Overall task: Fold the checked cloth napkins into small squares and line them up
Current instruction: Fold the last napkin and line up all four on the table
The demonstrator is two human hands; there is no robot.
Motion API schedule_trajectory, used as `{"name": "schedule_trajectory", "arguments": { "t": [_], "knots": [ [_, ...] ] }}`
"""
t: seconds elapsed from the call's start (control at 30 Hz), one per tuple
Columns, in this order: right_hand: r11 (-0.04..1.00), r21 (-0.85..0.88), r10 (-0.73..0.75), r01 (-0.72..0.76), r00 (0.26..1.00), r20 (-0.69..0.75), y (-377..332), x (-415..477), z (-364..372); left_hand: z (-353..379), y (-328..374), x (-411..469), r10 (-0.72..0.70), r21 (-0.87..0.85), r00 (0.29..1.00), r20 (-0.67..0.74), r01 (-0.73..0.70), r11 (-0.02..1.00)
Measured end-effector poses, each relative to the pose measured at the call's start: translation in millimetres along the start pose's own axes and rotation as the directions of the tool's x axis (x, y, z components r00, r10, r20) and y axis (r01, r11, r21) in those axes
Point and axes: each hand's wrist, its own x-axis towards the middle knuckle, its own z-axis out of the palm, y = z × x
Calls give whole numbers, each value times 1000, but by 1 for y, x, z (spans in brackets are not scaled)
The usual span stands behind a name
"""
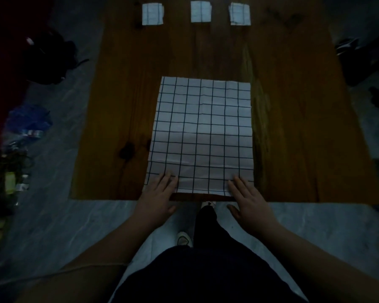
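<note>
A white checked napkin (202, 132) lies spread flat in the middle of the wooden table (293, 127), its near edge at the table's front edge. My left hand (157, 196) rests flat on the napkin's near left corner, fingers apart. On the near right corner my right hand (247, 200) lies flat in the same way. Neither hand grips the cloth. Three folded napkin squares stand in a row at the table's far edge: left (152, 14), middle (201, 12), right (240, 14).
The room is dim. Dark bags (50, 60) and a pile of clutter (20, 138) sit on the grey floor at the left. Dark objects (363, 60) lie on the floor at the right. My legs and shoes (184, 238) are below the table's front edge.
</note>
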Motion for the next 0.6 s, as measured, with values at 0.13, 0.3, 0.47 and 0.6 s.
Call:
{"name": "schedule_trajectory", "arguments": {
  "t": [0.13, 0.3, 0.47, 0.6],
  "knots": [
    [1000, -1, 1, -2, 997, -76, -2, -18, 18, 18, -7, -22, 31, 51, 999, -22, -30, 998],
    [1000, -12, -27, 24, 958, -285, -6, -19, 21, 12, -14, -29, 84, 19, 983, -164, -82, 996],
    [999, -12, -51, 49, 940, -336, -7, -23, 8, 8, -21, -44, 168, -11, 955, -244, -176, 984],
    [995, 65, -51, 81, 927, -371, -16, -45, -6, -1, -14, -68, 120, -148, 961, -251, -160, 976]
  ]
}}
